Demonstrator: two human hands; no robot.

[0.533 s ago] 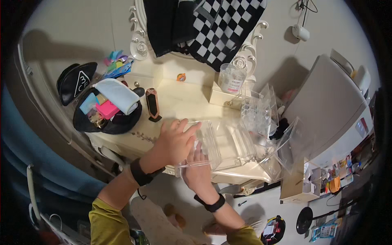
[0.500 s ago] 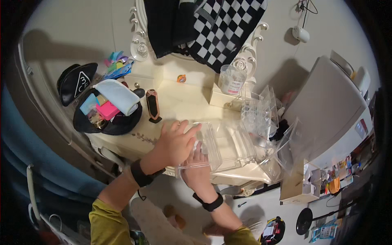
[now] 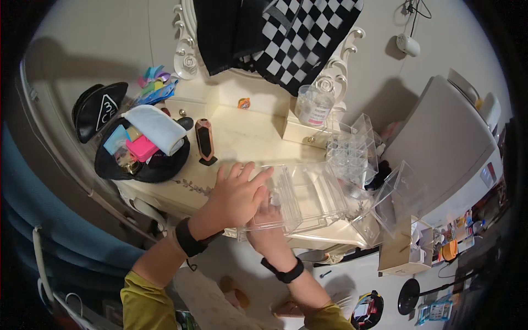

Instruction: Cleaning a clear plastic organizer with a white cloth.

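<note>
I see the person's left hand point(image 3: 234, 199) with its fingers spread wide, lying against the left side of a clear plastic box point(image 3: 284, 193). The right hand point(image 3: 270, 235) is at the near end of this box, and its fingers show through the plastic; whether they are inside or below, and how firmly they hold, I cannot tell. The box is at the near edge of the cream table point(image 3: 247, 132). Just right of it is a clear frame point(image 3: 318, 193), and farther right stands a clear divided organizer point(image 3: 347, 157). On the left, a dark upright device point(image 3: 204, 140) stands near a black bag point(image 3: 173, 169).
</note>
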